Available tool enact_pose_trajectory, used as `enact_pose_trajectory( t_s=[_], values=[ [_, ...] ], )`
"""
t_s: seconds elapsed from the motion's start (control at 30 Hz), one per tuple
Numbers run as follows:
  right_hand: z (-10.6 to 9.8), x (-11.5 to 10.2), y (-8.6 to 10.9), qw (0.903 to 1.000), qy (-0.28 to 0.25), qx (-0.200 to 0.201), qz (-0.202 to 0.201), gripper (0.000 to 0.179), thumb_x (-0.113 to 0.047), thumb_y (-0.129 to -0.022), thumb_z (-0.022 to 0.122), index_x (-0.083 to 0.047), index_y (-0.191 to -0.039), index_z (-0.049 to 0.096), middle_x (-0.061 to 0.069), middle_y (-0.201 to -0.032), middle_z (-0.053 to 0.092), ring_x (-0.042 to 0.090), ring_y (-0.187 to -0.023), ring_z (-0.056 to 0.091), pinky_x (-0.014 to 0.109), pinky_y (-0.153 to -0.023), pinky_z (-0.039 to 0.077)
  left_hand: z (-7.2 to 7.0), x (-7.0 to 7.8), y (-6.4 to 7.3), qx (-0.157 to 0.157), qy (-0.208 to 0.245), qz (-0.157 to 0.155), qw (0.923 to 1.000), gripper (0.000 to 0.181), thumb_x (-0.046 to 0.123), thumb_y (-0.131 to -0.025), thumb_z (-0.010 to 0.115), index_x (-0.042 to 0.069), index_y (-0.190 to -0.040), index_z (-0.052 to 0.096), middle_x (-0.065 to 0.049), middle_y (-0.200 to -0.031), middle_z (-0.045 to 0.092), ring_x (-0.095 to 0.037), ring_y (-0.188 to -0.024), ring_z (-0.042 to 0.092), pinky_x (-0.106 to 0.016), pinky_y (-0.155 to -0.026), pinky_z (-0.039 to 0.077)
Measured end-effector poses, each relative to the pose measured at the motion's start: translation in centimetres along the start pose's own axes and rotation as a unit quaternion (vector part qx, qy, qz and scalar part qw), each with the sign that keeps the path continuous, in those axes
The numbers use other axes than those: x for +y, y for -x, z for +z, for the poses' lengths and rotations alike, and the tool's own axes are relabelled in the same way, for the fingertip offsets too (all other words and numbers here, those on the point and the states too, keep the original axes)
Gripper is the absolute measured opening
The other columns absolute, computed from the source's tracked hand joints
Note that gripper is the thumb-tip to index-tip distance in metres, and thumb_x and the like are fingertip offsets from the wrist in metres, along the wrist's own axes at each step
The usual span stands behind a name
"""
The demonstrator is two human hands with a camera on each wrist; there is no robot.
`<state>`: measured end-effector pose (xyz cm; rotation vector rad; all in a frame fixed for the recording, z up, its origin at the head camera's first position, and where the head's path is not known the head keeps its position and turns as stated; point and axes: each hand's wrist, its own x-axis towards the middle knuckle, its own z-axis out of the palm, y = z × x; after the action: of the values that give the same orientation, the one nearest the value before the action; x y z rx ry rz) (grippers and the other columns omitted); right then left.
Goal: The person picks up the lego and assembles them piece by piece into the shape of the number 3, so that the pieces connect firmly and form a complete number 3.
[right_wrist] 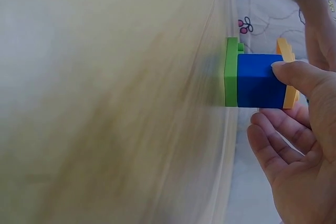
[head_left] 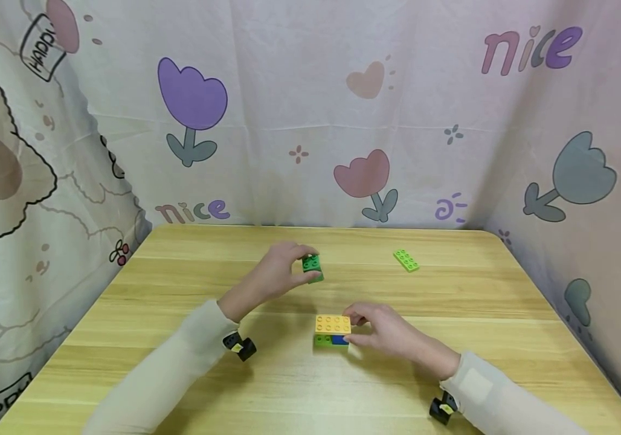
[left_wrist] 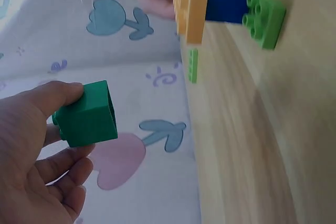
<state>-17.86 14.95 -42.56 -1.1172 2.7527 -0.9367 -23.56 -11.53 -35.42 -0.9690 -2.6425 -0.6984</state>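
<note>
My left hand [head_left: 282,272] pinches a dark green building brick [head_left: 312,266] between thumb and fingers, held up over the back middle of the table. In the left wrist view the brick [left_wrist: 86,116] shows its hollow underside facing right, towards the stack. Nearer the front, my right hand [head_left: 383,329] grips a stack by its right end. That stack has a yellow plate [head_left: 333,323] on top, a blue brick [right_wrist: 261,80] in the middle and a light green plate [left_wrist: 268,22] at the bottom. Left of the blue brick, a gap stays between the two plates, with bare green studs below.
A loose light green plate [head_left: 406,260] lies studs up at the back right of the wooden table [head_left: 180,266]. A printed cloth [head_left: 289,109] hangs behind the table and along both sides. Each wrist carries a small black camera [head_left: 240,345].
</note>
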Motion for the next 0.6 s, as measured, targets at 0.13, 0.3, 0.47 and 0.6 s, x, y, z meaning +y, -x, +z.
enact_pose_trajectory(
  t_s=[0.13, 0.3, 0.47, 0.6],
  values=[
    [0.0, 0.0, 0.0, 1.0000, -0.005, -0.001, 0.002, 0.036, -0.029, -0.088, 0.075, -0.010, -0.116, 0.065, -0.004, -0.103, 0.066, 0.013, -0.090, 0.064, 0.031, -0.081, 0.054, 0.2, 0.9, 0.7, -0.004, 0.012, 0.011, 0.9999, 0.041, 0.036, -0.087, 0.075, 0.012, -0.120, 0.066, 0.003, -0.099, 0.067, -0.016, -0.091, 0.058, -0.039, -0.082, 0.047],
    [0.1, 0.1, 0.0, 0.9999, -0.010, -0.002, 0.001, 0.036, -0.031, -0.088, 0.074, -0.011, -0.116, 0.065, -0.004, -0.105, 0.066, 0.013, -0.091, 0.064, 0.031, -0.081, 0.054, 0.7, 1.7, 1.5, -0.016, 0.025, 0.019, 0.9994, 0.040, 0.035, -0.087, 0.076, 0.012, -0.119, 0.067, 0.005, -0.099, 0.067, -0.012, -0.089, 0.055, -0.032, -0.078, 0.047],
    [0.1, 0.2, 0.0, 0.9999, -0.011, 0.002, -0.005, 0.035, -0.029, -0.087, 0.075, -0.011, -0.115, 0.065, -0.004, -0.104, 0.067, 0.012, -0.091, 0.065, 0.030, -0.081, 0.054, 1.4, 2.5, 2.2, -0.016, 0.040, 0.033, 0.9985, 0.037, 0.034, -0.084, 0.079, 0.011, -0.111, 0.068, 0.006, -0.098, 0.068, -0.010, -0.089, 0.058, -0.031, -0.080, 0.049],
    [0.0, 0.1, 0.0, 0.9999, -0.014, 0.002, -0.002, 0.034, -0.027, -0.086, 0.077, -0.013, -0.115, 0.065, -0.005, -0.105, 0.067, 0.011, -0.091, 0.064, 0.029, -0.082, 0.054, 2.0, 3.1, 2.7, -0.014, 0.050, 0.046, 0.9976, 0.036, 0.033, -0.082, 0.080, 0.010, -0.106, 0.068, 0.006, -0.096, 0.068, -0.010, -0.090, 0.060, -0.033, -0.085, 0.048]
  ],
)
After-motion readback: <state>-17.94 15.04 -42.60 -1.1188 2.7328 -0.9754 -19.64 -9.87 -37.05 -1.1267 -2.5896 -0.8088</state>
